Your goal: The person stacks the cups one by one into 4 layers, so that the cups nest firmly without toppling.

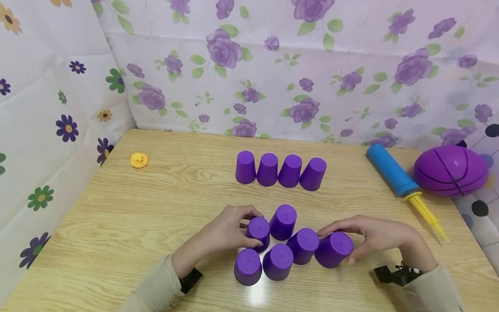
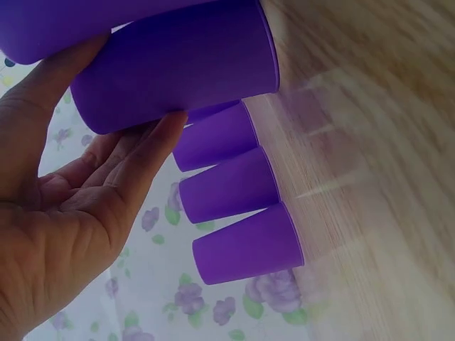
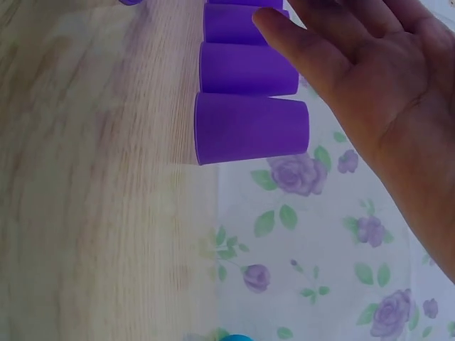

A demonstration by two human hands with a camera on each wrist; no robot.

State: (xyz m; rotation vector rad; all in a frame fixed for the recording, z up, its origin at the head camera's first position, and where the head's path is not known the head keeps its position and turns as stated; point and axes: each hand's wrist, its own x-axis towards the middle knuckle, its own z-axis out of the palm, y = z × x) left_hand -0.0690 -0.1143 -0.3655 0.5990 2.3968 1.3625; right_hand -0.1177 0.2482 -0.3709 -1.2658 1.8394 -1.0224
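Several purple cups stand upside down in a loose cluster at the table's front middle. My left hand [image 1: 230, 229] grips one purple cup [image 1: 259, 232] by its sides, thumb in front and fingers behind; the left wrist view shows this cup [image 2: 178, 67] between thumb and fingers. Around the rightmost purple cup [image 1: 334, 250] of the cluster, my right hand [image 1: 376, 238] is spread loosely, fingertips by its back edge and thumb at its right side. In the right wrist view that hand [image 3: 398, 92] has extended fingers.
Behind the cluster, several more upturned purple cups [image 1: 290, 171] form a row. A yellow rubber duck [image 1: 139, 160] sits at the back left. At right lie a blue and yellow hand pump [image 1: 393, 171] and a purple ball [image 1: 451, 171]. Flowered cloth [image 1: 265, 73] hangs behind the wooden table [image 1: 175, 186].
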